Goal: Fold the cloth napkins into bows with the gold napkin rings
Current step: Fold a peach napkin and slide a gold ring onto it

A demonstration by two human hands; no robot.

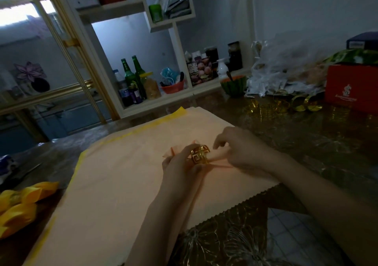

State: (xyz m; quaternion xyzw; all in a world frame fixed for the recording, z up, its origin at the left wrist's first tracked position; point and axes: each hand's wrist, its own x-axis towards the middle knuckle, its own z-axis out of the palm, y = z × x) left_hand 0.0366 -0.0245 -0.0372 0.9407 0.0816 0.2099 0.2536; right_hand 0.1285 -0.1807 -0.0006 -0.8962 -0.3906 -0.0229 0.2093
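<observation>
Gripping the gold ring (200, 156), the left hand (180, 164) risked losing the pleats if the right hand (240, 153), pinching the napkin (218, 156), slackened.

Grips a gold napkin ring (200, 156) in the left hand (180, 164), gathered peach napkin (173, 150) showing at both sides of it — pinches that cloth just right of the ring with the right hand (240, 153) — above a flat peach napkin stack (122, 175), yellow bows (20, 204) at far left.
</observation>
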